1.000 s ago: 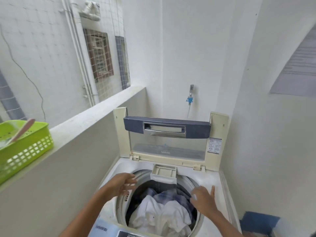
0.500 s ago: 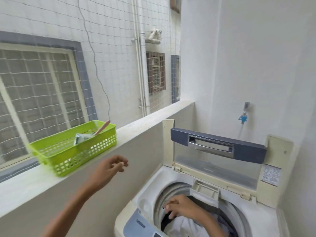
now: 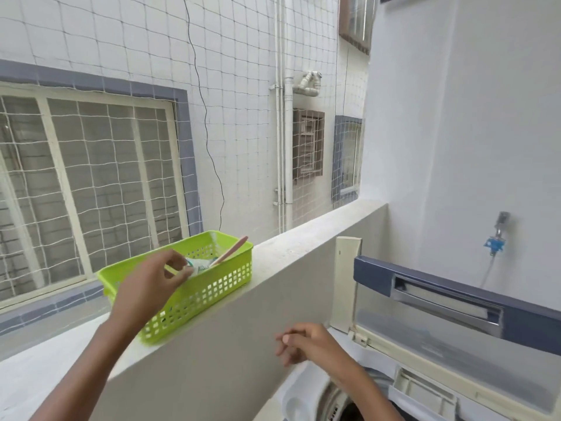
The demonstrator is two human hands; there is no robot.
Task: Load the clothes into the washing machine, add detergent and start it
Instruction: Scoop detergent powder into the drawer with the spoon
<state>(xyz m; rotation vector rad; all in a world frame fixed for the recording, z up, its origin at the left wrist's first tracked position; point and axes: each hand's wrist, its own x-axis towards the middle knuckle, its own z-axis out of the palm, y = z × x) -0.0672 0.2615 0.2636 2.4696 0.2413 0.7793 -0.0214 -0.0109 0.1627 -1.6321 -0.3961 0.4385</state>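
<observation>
A lime-green basket [image 3: 212, 288] stands on the balcony ledge [image 3: 306, 235]. In it lie a white and green detergent packet [image 3: 202, 264] and a pink scoop handle [image 3: 232, 250]. My left hand [image 3: 151, 282] reaches over the basket's near rim, thumb and forefinger at the packet's left end; whether they grip it I cannot tell. My right hand [image 3: 306, 344] hovers with loosely curled fingers and nothing in it, above the left front corner of the washing machine [image 3: 306, 399]. The machine's lid [image 3: 440, 302] stands raised. Its drum opening [image 3: 346, 405] is barely in view, and the clothes are hidden.
The waist-high ledge wall runs along the machine's left side. White safety netting [image 3: 121, 165] closes off the open side beyond the ledge. A water tap with a blue fitting [image 3: 495, 243] is on the white wall behind the lid.
My view has swung left toward the ledge. My left hand rose from the drum rim to the basket and reached the packet. My right hand lifted out of the drum.
</observation>
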